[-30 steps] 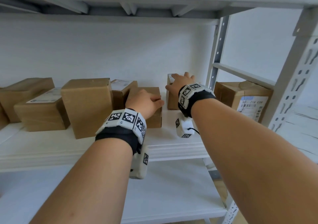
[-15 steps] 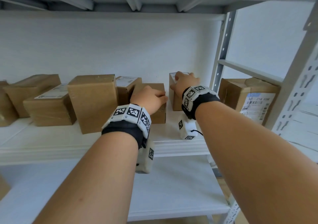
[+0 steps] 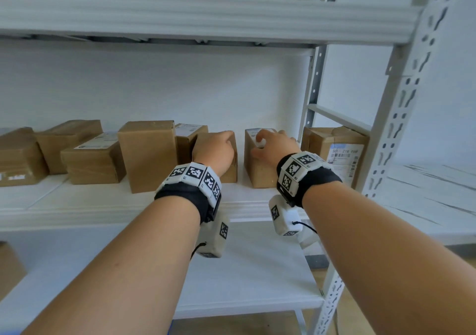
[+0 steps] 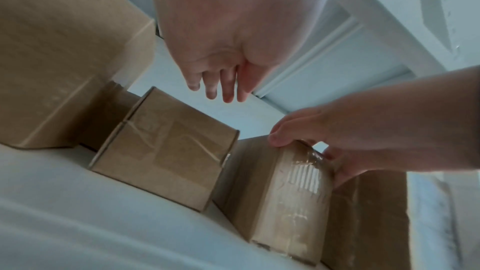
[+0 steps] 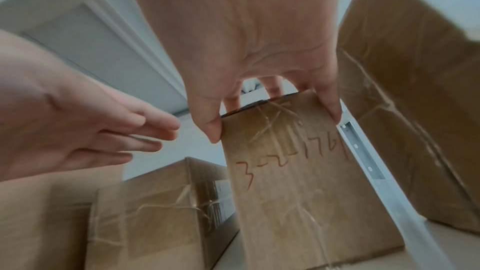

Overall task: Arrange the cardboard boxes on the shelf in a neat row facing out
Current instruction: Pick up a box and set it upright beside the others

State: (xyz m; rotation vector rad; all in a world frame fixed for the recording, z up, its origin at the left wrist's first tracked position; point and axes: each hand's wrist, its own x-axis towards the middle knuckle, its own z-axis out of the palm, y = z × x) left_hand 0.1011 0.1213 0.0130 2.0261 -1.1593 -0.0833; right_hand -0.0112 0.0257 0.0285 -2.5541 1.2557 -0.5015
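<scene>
Several brown cardboard boxes stand unevenly on the white middle shelf [image 3: 85, 207]. My right hand [image 3: 265, 141] grips the top of a narrow taped box [image 3: 257, 173]; in the right wrist view the thumb and fingers [image 5: 333, 110] pinch its upper edge, and red handwriting marks the box's face [image 5: 298, 192]. My left hand [image 4: 218, 89] hovers with straight fingers above a small box [image 4: 166, 151] just to the left, not touching it. In the head view the left hand [image 3: 226, 141] hides most of that small box [image 3: 231, 173].
A tall box [image 3: 148, 154] stands left of the small one, with a labelled box [image 3: 190, 132] behind and more boxes [image 3: 92, 162] further left. A large box with a barcode label [image 3: 334, 149] sits past the grey upright [image 3: 313, 97]. Another shelf [image 3: 206, 18] hangs overhead.
My left hand has lifted off the small box's top and now hovers with straight fingers. The right hand stays on the narrow box. The head view has tilted upward.
</scene>
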